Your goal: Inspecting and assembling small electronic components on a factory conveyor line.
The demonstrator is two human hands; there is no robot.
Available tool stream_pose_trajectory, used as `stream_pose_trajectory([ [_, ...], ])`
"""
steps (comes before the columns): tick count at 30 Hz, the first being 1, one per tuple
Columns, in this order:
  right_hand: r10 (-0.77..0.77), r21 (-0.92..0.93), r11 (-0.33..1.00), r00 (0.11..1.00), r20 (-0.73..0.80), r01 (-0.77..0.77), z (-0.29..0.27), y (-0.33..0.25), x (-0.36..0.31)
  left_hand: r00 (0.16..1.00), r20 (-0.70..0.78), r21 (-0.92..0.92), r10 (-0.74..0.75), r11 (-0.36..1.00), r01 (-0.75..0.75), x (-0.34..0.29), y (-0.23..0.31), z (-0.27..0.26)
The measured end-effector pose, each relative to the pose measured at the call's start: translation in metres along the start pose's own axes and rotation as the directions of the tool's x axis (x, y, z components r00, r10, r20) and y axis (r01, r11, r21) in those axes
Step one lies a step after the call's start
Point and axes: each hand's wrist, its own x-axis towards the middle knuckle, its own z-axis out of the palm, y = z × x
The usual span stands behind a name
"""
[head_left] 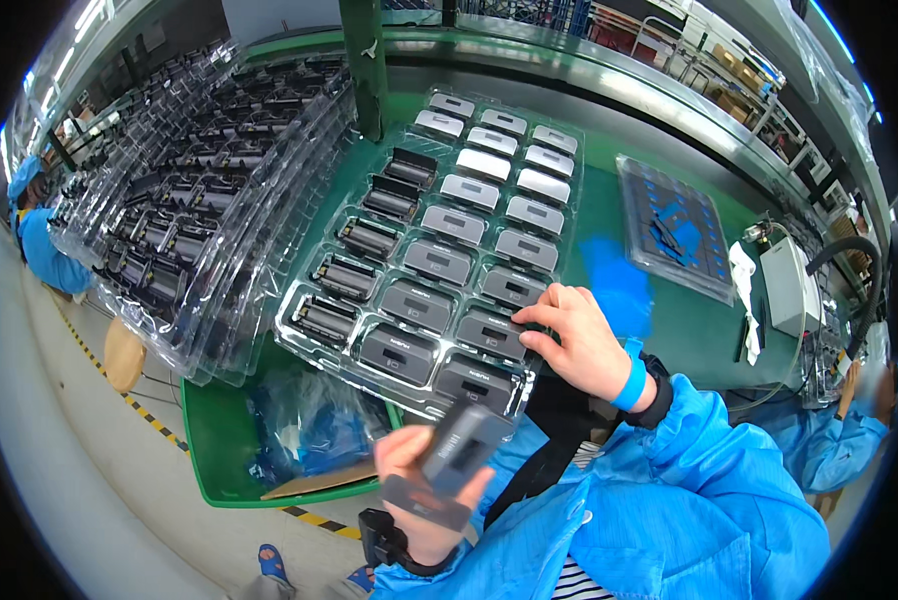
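Left hand (pixel 432 536): wrapped around a dark grey box (pixel 466 448), blurry, by the tray's near edge. A thin dark piece (pixel 424 502) pokes out too; I can't tell what it is.
Green bin (pixel 209 462): has plastic bags (pixel 324 425) inside.
Right hand (pixel 587 345): bent fingers, small gap, tips at the side of a box in the tray (pixel 302 347). I can't tell if they grip it.
Grey boxes (pixel 417 306): fill most of the tray; these look done.
Black boxes (pixel 347 275): five, insides showing; these look left to do.
Stacked trays (pixel 199 215): more black ones, maybe waiting.
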Motion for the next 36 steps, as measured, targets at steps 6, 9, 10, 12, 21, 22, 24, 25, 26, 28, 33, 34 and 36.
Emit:
stream_pose_trajectory([
  [6, 0.002, 0.004, 1.0, 1.0, -0.002, -0.002, -0.006, -0.003, 0.003, 0.978, 0.188, -0.186, 0.086, 0.981, -0.05, 0.003, 0.006, 0.03],
  [9, 0.008, 0.024, 1.0, 1.0, 0.023, -0.008, -0.008, -0.003, 0.008, 0.975, 0.206, -0.205, 0.078, 0.978, -0.035, 0.009, 0.006, 0.032],
  [10, 0.003, 0.039, 0.999, 0.999, 0.045, -0.005, -0.009, -0.002, 0.01, 0.975, 0.211, -0.206, 0.073, 0.978, -0.028, 0.012, 0.005, 0.031],
  [12, 0.003, 0.044, 0.999, 0.998, 0.064, -0.006, -0.009, 0.001, 0.013, 0.953, 0.281, -0.151, 0.109, 0.986, -0.069, 0.017, 0.005, 0.028],
  [21, 0.018, 0.043, 0.999, 0.99, 0.143, -0.024, -0.009, 0.001, 0.019, 0.952, 0.281, -0.152, 0.126, 0.985, -0.086, 0.02, 0.002, 0.022],
  [22, 0.027, 0.055, 0.998, 0.988, 0.151, -0.036, -0.009, 0.001, 0.019, 0.953, 0.277, -0.156, 0.126, 0.984, -0.085, 0.02, 0.002, 0.02],
  [24, 0.028, 0.051, 0.998, 0.986, 0.166, -0.037, -0.01, 0.002, 0.02, 0.952, 0.277, -0.153, 0.127, 0.984, -0.087, 0.02, 0.001, 0.018],
  [25, 0.031, 0.052, 0.998, 0.983, 0.179, -0.041, -0.009, 0.002, 0.02, 0.953, 0.275, -0.155, 0.128, 0.984, -0.087, 0.02, 0.0, 0.016],
  [26, 0.03, 0.05, 0.998, 0.983, 0.18, -0.04, -0.009, 0.002, 0.021, 0.952, 0.272, -0.154, 0.138, 0.983, -0.098, 0.02, -0.001, 0.015],
  [28, 0.035, 0.045, 0.998, 0.983, 0.183, -0.044, -0.01, 0.001, 0.022, 0.953, 0.267, -0.154, 0.147, 0.982, -0.108, 0.019, -0.002, 0.014],
  [33, 0.027, 0.035, 0.999, 0.984, 0.173, -0.034, -0.011, 0.0, 0.023, 0.956, 0.256, -0.159, 0.144, 0.982, -0.106, 0.017, 0.0, 0.014],
  [34, 0.017, 0.037, 0.999, 0.986, 0.165, -0.024, -0.011, 0.0, 0.022, 0.956, 0.257, -0.159, 0.145, 0.982, -0.107, 0.017, 0.0, 0.014],
  [36, 0.01, 0.01, 1.0, 0.988, 0.154, -0.012, -0.01, -0.001, 0.02, 0.957, 0.259, -0.143, 0.133, 0.985, -0.098, 0.016, 0.002, 0.015],
])
